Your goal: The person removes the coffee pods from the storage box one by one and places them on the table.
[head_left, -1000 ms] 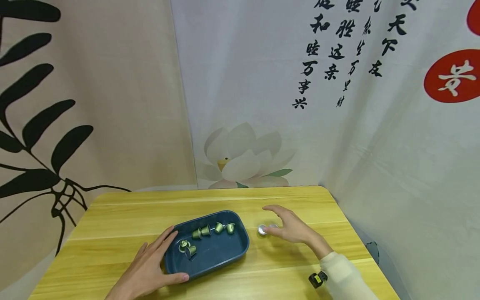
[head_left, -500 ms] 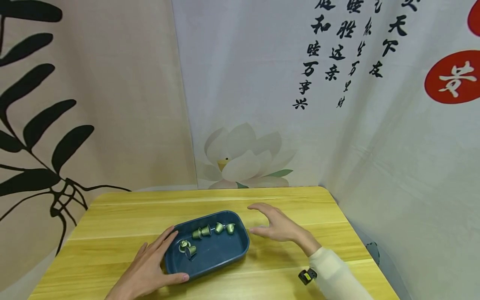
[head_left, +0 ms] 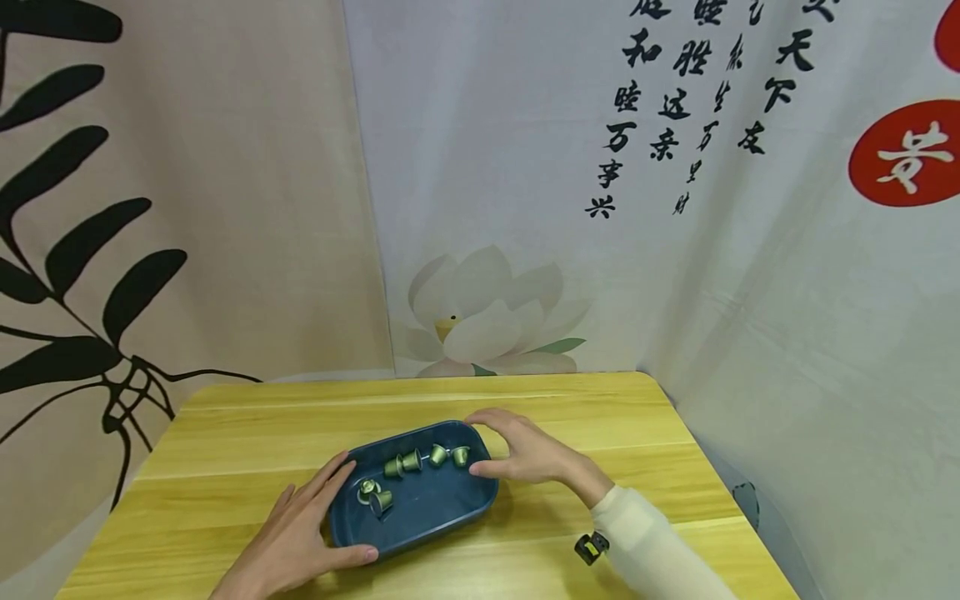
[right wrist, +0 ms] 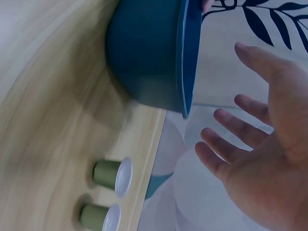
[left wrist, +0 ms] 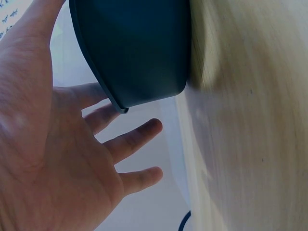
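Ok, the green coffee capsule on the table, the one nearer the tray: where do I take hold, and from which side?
Pinch the green coffee capsule just under its rim, from above: it stands narrow end down, wide pale lid up, so the flare should resist slipping. Probably avoid the side facing the second capsule, which stands close.

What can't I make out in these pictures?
Head view: the loose cups seen in the right wrist view are hidden behind the right hand.
Right wrist view: the lower loose cup is cut off by the bottom edge.
Left wrist view: the tray runs off the top edge, and its wall hides its inside.
Head view: the wall writing is cut off by the top edge; any print on the tray's cups is too small.
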`<state>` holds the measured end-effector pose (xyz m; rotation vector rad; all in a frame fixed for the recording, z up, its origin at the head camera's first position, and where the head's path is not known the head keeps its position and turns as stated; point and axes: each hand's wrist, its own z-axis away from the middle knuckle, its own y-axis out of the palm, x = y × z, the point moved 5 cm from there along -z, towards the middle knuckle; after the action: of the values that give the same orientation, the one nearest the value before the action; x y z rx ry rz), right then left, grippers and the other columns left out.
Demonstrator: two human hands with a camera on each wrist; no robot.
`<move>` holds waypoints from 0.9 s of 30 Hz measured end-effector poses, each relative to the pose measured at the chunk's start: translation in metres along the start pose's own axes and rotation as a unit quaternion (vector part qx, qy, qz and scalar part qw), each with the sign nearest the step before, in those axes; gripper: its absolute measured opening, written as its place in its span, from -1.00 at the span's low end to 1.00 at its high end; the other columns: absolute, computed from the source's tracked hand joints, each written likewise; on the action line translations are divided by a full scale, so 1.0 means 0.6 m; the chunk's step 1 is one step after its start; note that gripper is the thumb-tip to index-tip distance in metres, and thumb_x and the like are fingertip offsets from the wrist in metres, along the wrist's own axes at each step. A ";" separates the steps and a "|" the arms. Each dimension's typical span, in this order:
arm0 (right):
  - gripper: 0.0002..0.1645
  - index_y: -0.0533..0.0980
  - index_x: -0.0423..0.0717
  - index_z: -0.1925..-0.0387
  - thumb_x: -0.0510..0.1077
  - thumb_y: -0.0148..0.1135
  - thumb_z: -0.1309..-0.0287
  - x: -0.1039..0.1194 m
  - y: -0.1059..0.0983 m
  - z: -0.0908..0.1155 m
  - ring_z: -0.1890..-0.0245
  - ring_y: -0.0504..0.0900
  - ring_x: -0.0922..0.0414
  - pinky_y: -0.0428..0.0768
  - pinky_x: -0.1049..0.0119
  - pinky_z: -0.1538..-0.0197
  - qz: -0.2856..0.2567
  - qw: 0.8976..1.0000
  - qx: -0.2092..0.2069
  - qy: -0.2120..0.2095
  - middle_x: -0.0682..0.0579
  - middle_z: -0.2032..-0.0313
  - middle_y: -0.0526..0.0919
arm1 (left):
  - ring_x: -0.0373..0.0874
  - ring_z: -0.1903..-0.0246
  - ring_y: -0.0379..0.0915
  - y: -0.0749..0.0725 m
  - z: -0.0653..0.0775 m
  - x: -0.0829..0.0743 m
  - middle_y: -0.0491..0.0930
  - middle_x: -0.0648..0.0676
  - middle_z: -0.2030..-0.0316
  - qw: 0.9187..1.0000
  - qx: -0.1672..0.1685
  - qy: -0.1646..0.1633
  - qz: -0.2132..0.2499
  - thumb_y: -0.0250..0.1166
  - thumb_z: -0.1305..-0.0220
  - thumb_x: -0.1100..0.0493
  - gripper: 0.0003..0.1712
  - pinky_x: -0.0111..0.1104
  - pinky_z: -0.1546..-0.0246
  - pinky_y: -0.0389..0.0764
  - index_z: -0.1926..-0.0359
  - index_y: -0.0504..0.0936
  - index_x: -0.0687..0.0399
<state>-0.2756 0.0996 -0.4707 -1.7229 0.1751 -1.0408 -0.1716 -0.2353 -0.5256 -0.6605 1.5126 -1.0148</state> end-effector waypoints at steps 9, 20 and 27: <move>-0.11 0.41 0.03 -0.68 0.24 0.44 -0.53 0.034 0.029 -0.033 -0.68 0.46 -0.04 0.50 -0.16 -0.70 0.008 0.999 0.048 -0.019 0.00 -0.67 0.47 | 0.48 -0.54 0.48 0.000 -0.002 0.000 0.10 0.25 -0.82 1.000 0.000 -0.001 -0.005 0.58 0.00 -0.71 0.59 0.78 -0.45 0.14 -0.81 0.20 0.04; -0.15 0.41 0.02 -0.68 0.19 0.43 -0.56 0.060 0.068 -0.067 -0.67 0.47 0.00 0.54 -0.01 -0.69 0.036 0.995 0.084 -0.043 -0.01 -0.67 0.47 | 0.47 -0.57 0.45 0.000 -0.002 -0.001 0.09 0.24 -0.82 1.000 0.000 0.000 -0.006 0.57 -0.02 -0.70 0.57 0.77 -0.46 0.16 -0.82 0.20 0.02; -0.19 0.44 0.02 -0.66 0.20 0.42 -0.57 0.073 0.089 -0.084 -0.66 0.49 0.04 0.54 0.06 -0.69 0.047 0.992 0.097 -0.063 0.02 -0.64 0.51 | 0.47 -0.57 0.45 0.002 -0.004 0.001 0.09 0.24 -0.82 1.000 0.002 -0.001 -0.010 0.57 -0.03 -0.70 0.56 0.76 -0.45 0.16 -0.82 0.20 0.00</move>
<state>-0.2654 0.0168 -0.4883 -1.5818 0.0719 -0.8484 -0.1737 -0.2349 -0.5271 -0.6756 1.5053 -1.0321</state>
